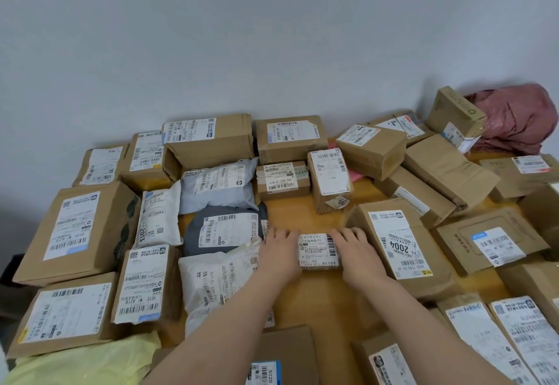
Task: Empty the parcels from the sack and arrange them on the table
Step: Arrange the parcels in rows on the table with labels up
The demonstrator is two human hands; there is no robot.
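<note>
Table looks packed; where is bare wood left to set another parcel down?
Bare table shows in two patches: one beyond the small parcel, bordered by the grey mailer, the upright small box and the 2004 box; another nearer than that parcel, between the white mailer and the 2004 box. Left, back and right are crowded.

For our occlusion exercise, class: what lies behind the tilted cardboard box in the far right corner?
A crumpled pink sack, bunched against the wall. The tilted box covers its left edge; whatever it holds cannot be seen.
</note>
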